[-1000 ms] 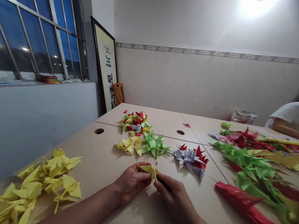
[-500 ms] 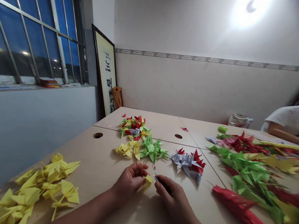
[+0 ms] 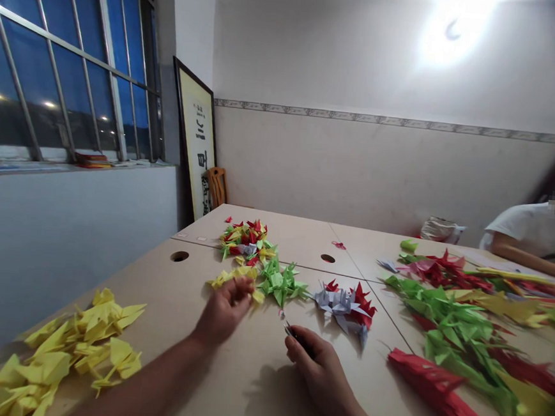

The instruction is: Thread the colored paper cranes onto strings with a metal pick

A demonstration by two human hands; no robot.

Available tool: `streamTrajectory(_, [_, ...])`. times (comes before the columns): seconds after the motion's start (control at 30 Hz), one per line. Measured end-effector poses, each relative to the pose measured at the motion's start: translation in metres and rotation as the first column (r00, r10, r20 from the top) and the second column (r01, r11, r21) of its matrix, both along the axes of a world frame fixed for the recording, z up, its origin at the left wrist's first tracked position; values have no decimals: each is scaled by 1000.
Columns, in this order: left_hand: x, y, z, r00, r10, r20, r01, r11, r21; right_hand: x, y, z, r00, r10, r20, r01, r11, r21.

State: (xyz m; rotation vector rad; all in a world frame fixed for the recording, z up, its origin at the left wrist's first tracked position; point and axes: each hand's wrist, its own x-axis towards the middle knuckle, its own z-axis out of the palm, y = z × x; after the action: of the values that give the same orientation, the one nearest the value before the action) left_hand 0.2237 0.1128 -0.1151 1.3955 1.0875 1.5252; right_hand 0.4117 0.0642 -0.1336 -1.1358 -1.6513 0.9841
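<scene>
My left hand (image 3: 225, 309) reaches over a small group of yellow paper cranes (image 3: 226, 276), its fingers curled and pinched together. Yellow paper shows right beside the fingertips, but whether they grip a piece is hidden. In my right hand (image 3: 311, 358) is a slim pointed metal tool (image 3: 288, 328), its tip sticking out past thumb and forefinger; the rest is covered. Just beyond the tip lies a tiny pale scrap (image 3: 281, 313). Green paper cranes (image 3: 281, 282) sit ahead between the hands, and grey-white cranes (image 3: 340, 302) with red cranes (image 3: 363, 303) lie ahead of my right hand.
Large yellow cranes (image 3: 49, 357) spread at the left. A mixed heap (image 3: 249, 239) stands farther back. Along the right lie green cranes (image 3: 442, 317) and a red paper bundle (image 3: 437, 381). The table (image 3: 225, 383) has round holes. A person (image 3: 520, 230) sits at the far right.
My left hand has moved left and forward, from beside the tool to the yellow cranes. The yellow paper piece it held near the tool no longer shows there. My right hand stays about in place.
</scene>
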Motion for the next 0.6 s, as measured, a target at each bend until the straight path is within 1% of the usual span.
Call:
streamTrajectory(0.03, [-8,12,8,996,82,-25,-81,995,51,0,0,-1,1000,3,-2,-3,1000,6])
streamTrajectory(0.07, [-16,25,16,984,169,-58,-165,984,71,0,1,-1,1000,8,-6,-7,1000,9])
streamTrajectory(0.13, [-31,51,27,922,331,-200,-328,943,47,1,2,-3,1000,12,-17,-12,1000,17])
streamTrajectory(0.2, [-42,72,28,876,391,-283,-402,916,22,0,2,-3,1000,13,-27,-13,1000,24])
streamTrajectory(0.3, [-52,89,18,830,404,-385,-442,897,-10,0,3,-4,999,14,-47,-12,999,32])
streamTrajectory(0.37, [-56,93,11,793,385,-471,-446,895,-20,0,4,-4,998,19,-57,-16,999,37])
streamTrajectory(0.43, [-60,91,11,757,353,-550,-431,902,-13,0,5,-5,998,-2,-71,4,1000,30])
streamTrajectory(0.53, [-67,82,21,704,314,-637,-386,922,27,-2,5,2,987,-61,-146,57,998,-31])
streamTrajectory(0.57, [-71,77,27,691,305,-656,-374,927,37,-4,3,8,976,-69,-205,56,996,-71])
streamTrajectory(0.6, [-75,71,34,670,295,-681,-357,932,52,-5,-1,16,957,-62,-285,28,992,-121])
